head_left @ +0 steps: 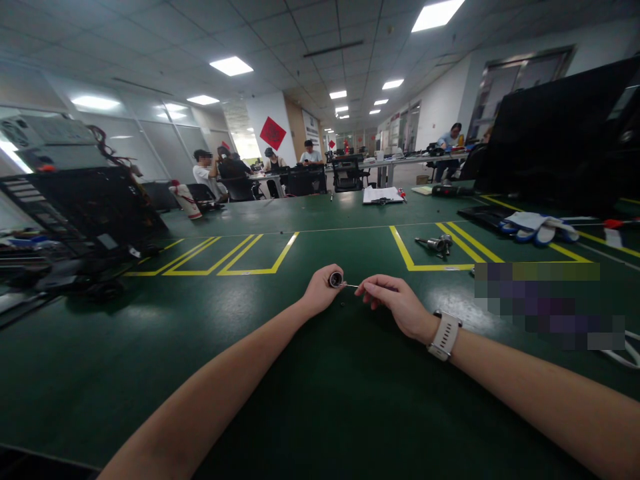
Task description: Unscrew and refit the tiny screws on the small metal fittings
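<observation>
My left hand (320, 291) is closed round a small dark cylindrical part (335, 280) with a metallic rim, its open round end facing me. Between the fingertips of my right hand (393, 301) is a thin metal rod (349, 286), pinched at one end. The rod's other end reaches the rim of the cylindrical part; whether it goes inside, I cannot tell. A tiny dark piece (343, 305) lies on the green table (320, 400) just below my hands. Metal parts (437, 243), one with a shaft, rest inside a yellow-taped area to the right.
White-and-blue gloves (540, 227) and a large black monitor (555, 140) are on the right. A clipboard with papers (383, 195) lies at the far edge, near a dark power tool (453, 191). Black equipment (90, 207) stands at left. Several people sit at desks beyond.
</observation>
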The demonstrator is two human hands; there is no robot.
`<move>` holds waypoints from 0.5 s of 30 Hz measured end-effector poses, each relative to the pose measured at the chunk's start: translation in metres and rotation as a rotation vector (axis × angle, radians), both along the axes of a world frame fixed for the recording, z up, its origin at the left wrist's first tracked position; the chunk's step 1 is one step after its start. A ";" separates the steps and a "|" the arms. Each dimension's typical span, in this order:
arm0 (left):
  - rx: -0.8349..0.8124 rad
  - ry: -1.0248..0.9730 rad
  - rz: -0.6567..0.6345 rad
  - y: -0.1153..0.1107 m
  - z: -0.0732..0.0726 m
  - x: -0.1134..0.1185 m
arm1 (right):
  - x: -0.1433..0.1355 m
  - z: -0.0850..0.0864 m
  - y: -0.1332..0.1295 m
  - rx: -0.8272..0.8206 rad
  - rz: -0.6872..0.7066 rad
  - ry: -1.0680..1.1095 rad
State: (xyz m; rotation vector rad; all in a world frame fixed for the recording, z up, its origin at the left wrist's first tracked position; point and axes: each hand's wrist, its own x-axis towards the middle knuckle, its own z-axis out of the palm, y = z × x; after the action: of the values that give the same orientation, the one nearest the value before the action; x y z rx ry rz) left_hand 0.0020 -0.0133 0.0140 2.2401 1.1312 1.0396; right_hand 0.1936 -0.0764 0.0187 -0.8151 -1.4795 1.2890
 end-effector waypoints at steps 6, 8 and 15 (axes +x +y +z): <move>0.036 0.069 0.027 -0.001 0.000 0.001 | 0.000 0.001 -0.001 -0.008 -0.011 -0.003; 0.051 0.094 0.035 -0.002 0.002 0.002 | 0.000 0.002 -0.001 -0.011 -0.020 -0.002; 0.091 0.179 0.065 -0.003 0.004 0.004 | -0.001 0.002 -0.001 -0.013 -0.045 0.001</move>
State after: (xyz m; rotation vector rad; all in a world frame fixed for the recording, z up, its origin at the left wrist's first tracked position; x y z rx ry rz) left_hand 0.0055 -0.0167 0.0177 2.4223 1.2615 0.9481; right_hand 0.1930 -0.0775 0.0210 -0.8513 -1.4455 1.2669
